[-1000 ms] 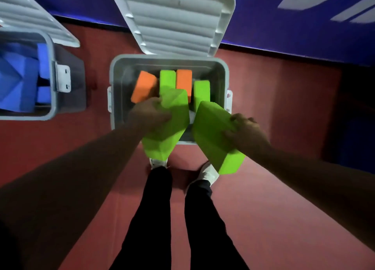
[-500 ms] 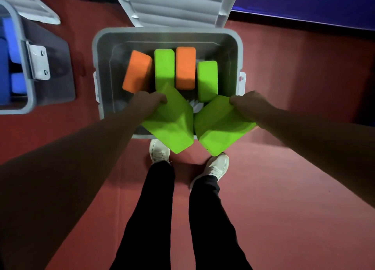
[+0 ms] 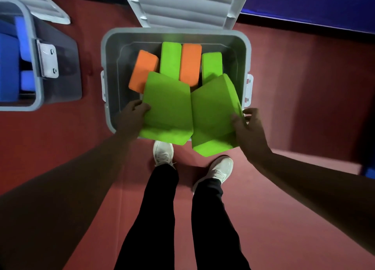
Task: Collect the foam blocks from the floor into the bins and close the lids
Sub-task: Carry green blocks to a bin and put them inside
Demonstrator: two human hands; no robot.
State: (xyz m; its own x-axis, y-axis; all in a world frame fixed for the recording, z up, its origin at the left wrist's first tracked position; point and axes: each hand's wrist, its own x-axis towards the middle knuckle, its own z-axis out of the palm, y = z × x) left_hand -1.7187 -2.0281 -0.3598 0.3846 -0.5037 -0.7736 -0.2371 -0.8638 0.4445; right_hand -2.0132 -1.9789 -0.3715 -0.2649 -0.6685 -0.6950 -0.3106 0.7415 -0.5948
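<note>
- In the upper middle of the frame we see an open grey plastic bin (image 3: 174,31) on the dark red floor (image 3: 284,219). Its ribbed grey lid (image 3: 182,3) is swung back toward the top edge.
- The left hand (image 3: 133,116) grasps the left edge of a large lime-green foam block (image 3: 168,107), with the thumb lying on its upper face. The block tilts over the near left part of the bin, and its lower end juts past the near rim.
- The right hand (image 3: 248,127) clasps the right edge of a second large lime-green foam block (image 3: 213,111), fingers curled round that edge. This block tilts over the near right part of the bin, just beside the first. We cannot tell whether the two blocks touch.
- Deeper in the bin, four smaller blocks stand in a row from left to right: a slanted orange foam block (image 3: 143,70), a tall green foam block (image 3: 170,58), an upright orange foam block (image 3: 190,62) and a shorter green foam block (image 3: 212,65).
- At the upper left a second grey bin (image 3: 18,107), its own lid (image 3: 40,3) open, holds blue foam blocks (image 3: 8,66).
- At the bottom centre we see black trousers (image 3: 154,219) and white shoes (image 3: 163,154), toes close to the middle bin.
</note>
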